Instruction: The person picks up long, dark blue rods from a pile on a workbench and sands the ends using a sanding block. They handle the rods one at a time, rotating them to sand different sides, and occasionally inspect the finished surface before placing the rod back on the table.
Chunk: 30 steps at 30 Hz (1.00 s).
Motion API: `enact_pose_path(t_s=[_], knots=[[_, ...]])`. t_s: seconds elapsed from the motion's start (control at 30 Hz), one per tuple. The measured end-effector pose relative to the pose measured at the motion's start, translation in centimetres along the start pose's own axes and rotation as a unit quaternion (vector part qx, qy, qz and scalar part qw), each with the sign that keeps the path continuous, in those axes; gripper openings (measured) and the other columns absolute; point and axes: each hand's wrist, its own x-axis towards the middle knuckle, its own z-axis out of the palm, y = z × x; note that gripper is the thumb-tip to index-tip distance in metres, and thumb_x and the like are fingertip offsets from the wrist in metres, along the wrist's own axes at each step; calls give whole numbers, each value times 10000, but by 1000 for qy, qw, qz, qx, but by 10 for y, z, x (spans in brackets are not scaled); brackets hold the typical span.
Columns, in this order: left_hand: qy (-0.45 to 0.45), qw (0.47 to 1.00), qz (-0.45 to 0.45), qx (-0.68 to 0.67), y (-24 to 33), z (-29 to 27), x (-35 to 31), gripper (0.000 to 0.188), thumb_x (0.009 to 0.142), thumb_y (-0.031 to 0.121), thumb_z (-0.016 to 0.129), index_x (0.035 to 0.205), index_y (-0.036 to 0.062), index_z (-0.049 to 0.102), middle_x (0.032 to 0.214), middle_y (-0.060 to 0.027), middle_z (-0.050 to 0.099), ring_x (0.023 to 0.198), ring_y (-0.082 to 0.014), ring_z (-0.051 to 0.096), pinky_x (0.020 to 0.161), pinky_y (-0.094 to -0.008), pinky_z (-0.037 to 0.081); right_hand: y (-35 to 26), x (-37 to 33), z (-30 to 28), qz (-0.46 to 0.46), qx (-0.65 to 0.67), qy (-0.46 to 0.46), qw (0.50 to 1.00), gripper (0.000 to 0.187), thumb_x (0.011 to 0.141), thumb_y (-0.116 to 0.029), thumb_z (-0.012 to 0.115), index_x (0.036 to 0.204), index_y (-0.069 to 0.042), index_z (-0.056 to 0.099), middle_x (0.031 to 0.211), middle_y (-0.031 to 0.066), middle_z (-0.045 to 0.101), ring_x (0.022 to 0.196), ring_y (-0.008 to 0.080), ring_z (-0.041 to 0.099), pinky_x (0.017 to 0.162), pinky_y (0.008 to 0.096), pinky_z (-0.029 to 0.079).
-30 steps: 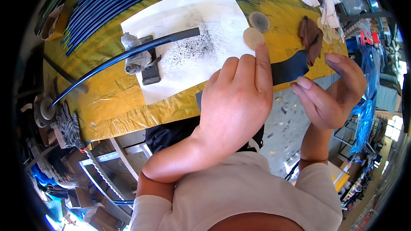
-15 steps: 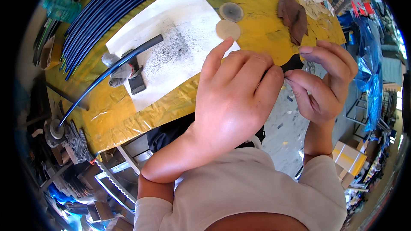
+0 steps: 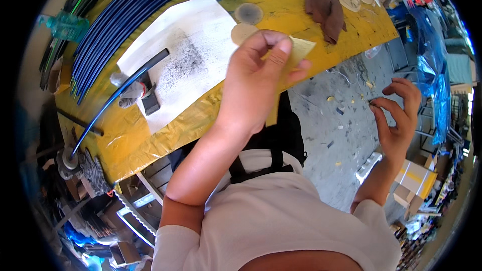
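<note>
My left hand [image 3: 256, 73] is raised over the table's front edge, closed on a piece of sandpaper [image 3: 302, 47]. The sheet's yellowish backing shows beyond the thumb, and a strip of it hangs below the palm. Off to the right, above the floor, my right hand [image 3: 399, 115] has its fingers curved and apart, with thumb and forefinger tips close together; I make out nothing held there. A dark blue rod with a black sleeve end [image 3: 150, 61] slants across a dark block and a grey cloth [image 3: 131, 93] on the table.
White paper [image 3: 201, 15] dusted with black powder lies on the yellow-covered table [image 3: 201, 120]. Two round discs [image 3: 248, 14], a brown cloth [image 3: 325, 12] and a bundle of dark blue rods [image 3: 120, 20] lie further back. Scraps litter the grey floor [image 3: 331, 120]; cardboard boxes [image 3: 414, 178] stand at right.
My hands were together at a dark piece; they have parted. The left has moved left and turned, showing the yellowish sheet; the right has swung down and right, away from it.
</note>
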Motion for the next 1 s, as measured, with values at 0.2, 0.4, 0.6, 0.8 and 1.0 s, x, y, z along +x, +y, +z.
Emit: enact_pose_path(t_s=[0.2,0.4,0.6,0.8,1.0], knots=[[-36,996,-27,-78,-8,3,-19,139,895,77,568,1002,14,504,953,-68,572,836,-214,646,729,-313,533,5,-8,16,105,101,-45,988,388,742,-85,689,1112,-65,572,1098,114,572,1064,292,515,950,371,353],[-16,995,43,-91,2,-13,-38,132,891,-3,537,1013,-6,488,932,-49,555,871,-154,622,766,-273,505,-79,70,65,-18,470,84,879,410,766,-84,670,1139,6,525,1079,153,581,990,242,562,897,338,407],[56,984,97,-136,15,-45,-50,158,914,27,515,1050,-31,459,913,-62,568,858,-125,612,727,-246,510,-123,116,92,-125,503,46,854,149,759,40,625,902,3,615,877,106,604,787,205,549,723,290,435],[22,996,23,-82,25,-75,-52,281,982,223,417,1011,-39,514,838,-65,594,776,-110,615,697,-234,511,-156,146,107,-139,500,42,854,111,764,48,611,857,-6,638,820,93,584,757,188,545,683,273,426],[78,994,61,-55,28,-99,-38,314,993,237,383,925,-27,538,780,-57,594,689,-103,599,653,-226,505,-173,172,129,-201,410,46,888,169,723,27,652,880,-36,659,844,92,575,760,211,549,656,282,436]])
